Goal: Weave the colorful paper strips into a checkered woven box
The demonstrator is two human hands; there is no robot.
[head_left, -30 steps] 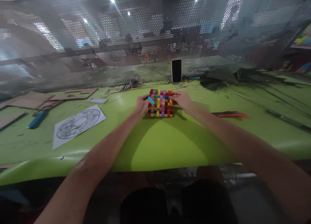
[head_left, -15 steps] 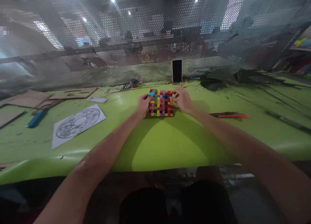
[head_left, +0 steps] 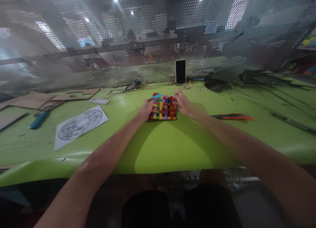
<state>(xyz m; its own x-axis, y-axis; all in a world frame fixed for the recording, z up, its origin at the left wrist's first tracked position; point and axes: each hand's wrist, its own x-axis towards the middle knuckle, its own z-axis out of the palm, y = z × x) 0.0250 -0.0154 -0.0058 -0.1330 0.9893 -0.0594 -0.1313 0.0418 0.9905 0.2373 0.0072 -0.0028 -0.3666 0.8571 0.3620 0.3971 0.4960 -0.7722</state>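
A small square mat woven from many-coloured strips (head_left: 164, 108) is held up a little off the green table between my hands. My left hand (head_left: 148, 108) grips its left edge, thumb on the front. A light-blue strip (head_left: 157, 96) lies slantwise across the mat's upper left, by that thumb. At the right edge, my right hand (head_left: 182, 102) pinches the mat near its upper corner, with the fingers bent. The fingers behind the mat are hidden.
A printed ring drawing (head_left: 81, 123), a blue-handled tool (head_left: 39, 120) and cardboard pieces (head_left: 32, 101) lie left. An orange-and-black tool (head_left: 233, 117) and dark leaves (head_left: 222, 79) are right. A tablet-like device (head_left: 180, 71) leans on the perforated screen (head_left: 158, 33).
The light-blue strip now reaches further right across the mat's top. The mat's upper edge has tipped slightly downward, and my right hand has shifted a little lower.
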